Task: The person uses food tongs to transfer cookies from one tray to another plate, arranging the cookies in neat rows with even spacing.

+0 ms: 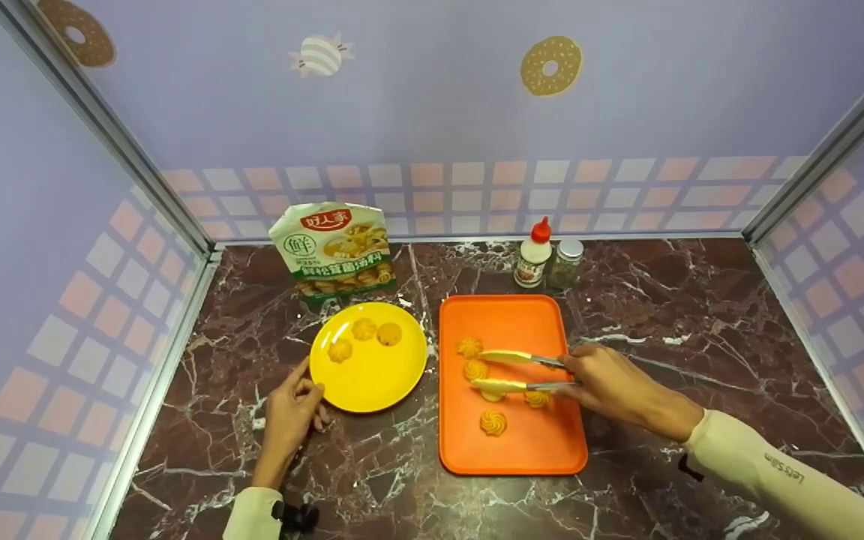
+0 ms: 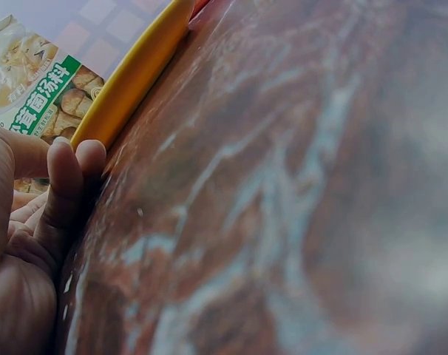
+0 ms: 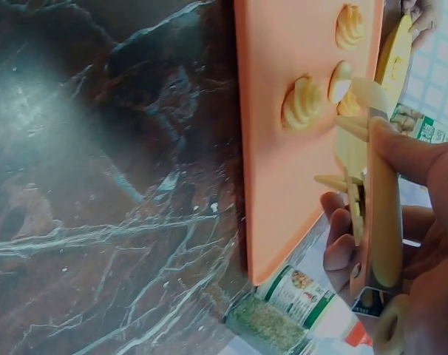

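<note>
Right hand: the right hand [image 1: 606, 382] grips a pair of yellow-tipped metal tongs [image 1: 516, 371] over the flat orange plastic tray [image 1: 529, 450], fingers curled round the handles.
Tongs: the two arms stand apart, one tip on each side of a golden swirl-shaped biscuit [image 1: 475, 369] on the tray; whether the tips touch it cannot be told.
Tray: four more swirl biscuits lie on it, one just beyond the tongs [image 1: 469, 346], one near the front [image 1: 493, 423], and two small ones below the lower arm.
Left hand: the left hand [image 1: 291, 409] rests on the dark red marble table [image 1: 702, 315] with fingers loosely bent, holding nothing, fingertips [image 2: 91, 157] against the rim of the round yellow plate [image 1: 369, 375].
Plate: left of the tray, just beside it; three biscuits [image 1: 364, 328] sit on its far half.
Behind: a green and white printed food pouch [image 1: 332, 249] stands beyond the plate; a red-capped white squeeze bottle [image 1: 534, 255] and a small glass spice jar [image 1: 567, 262] stand side by side beyond the tray.
</note>
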Available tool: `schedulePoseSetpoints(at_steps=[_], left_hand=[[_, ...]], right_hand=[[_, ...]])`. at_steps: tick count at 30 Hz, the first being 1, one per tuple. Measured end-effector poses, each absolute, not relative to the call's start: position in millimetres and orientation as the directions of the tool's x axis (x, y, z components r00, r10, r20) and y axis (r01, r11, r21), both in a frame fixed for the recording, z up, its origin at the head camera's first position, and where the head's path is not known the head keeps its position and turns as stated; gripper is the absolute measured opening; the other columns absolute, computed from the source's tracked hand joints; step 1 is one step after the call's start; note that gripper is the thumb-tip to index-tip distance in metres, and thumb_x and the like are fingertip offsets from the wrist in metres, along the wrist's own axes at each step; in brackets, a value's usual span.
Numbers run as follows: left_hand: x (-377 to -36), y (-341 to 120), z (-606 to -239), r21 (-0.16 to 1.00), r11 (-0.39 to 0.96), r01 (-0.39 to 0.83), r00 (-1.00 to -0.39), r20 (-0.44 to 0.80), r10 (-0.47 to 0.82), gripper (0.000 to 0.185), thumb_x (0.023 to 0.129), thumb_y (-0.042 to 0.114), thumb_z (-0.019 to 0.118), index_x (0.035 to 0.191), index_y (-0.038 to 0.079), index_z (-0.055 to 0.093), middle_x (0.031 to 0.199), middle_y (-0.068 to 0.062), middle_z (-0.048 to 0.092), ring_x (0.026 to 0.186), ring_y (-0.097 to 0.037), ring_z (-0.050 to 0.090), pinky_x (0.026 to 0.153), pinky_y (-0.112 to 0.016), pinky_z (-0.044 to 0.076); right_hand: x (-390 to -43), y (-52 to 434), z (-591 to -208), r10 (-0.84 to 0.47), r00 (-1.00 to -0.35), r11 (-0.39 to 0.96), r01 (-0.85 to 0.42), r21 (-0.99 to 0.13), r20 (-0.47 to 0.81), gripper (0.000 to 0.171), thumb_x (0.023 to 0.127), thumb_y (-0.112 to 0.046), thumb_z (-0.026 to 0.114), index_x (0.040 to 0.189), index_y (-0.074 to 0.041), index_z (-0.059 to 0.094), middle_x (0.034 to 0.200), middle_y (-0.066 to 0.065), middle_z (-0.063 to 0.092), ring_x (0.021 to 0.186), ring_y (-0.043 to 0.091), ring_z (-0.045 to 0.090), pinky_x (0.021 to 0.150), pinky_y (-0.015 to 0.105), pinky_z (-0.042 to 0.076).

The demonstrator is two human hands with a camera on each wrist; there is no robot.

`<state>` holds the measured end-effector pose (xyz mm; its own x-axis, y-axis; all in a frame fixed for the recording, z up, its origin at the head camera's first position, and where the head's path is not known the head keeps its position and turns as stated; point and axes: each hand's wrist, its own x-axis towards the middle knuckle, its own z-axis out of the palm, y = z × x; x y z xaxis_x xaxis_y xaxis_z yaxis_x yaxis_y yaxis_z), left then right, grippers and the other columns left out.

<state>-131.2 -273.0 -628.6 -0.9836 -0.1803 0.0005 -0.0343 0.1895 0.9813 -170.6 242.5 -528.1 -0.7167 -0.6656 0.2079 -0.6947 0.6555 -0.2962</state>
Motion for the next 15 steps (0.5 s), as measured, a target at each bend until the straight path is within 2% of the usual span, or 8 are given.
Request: schedulePoseSetpoints(at_steps=[8, 15], left_hand=[[-131.3, -273.2, -627.5, 0.984, 0.173, -0.029, -0.985, 0.002, -0.175, 0.06, 0.106, -0.005, 0.064, 0.164, -0.003, 0.047, 0.088, -0.023, 0.067, 0.05, -0.019, 0.064, 0.042, -0.029, 0.056], [-129.3, -273.9, -626.7, 0.982, 0.188, -0.02, -0.986, 0.012, -0.168, 0.059, 0.107, -0.004, 0.064, 0.164, -0.003, 0.047, 0.087, -0.024, 0.067, 0.05, -0.02, 0.064, 0.042, -0.028, 0.055]], right_hand=[[-166.5, 233.9, -520.3, -0.646, -0.75, 0.68, -0.65, -0.339, 0.142, 0.025, 0.092, -0.023, 0.092, 0.088, -0.005, 0.075, 0.077, -0.001, 0.06, 0.061, 0.008, 0.049, 0.049, 0.026, 0.047], [-158.5, 222.5, -515.3, -0.62, -0.772, 0.719, -0.63, -0.294, 0.136, 0.028, 0.092, -0.024, 0.092, 0.085, -0.007, 0.071, 0.076, 0.002, 0.061, 0.062, 0.013, 0.052, 0.049, 0.03, 0.047]])
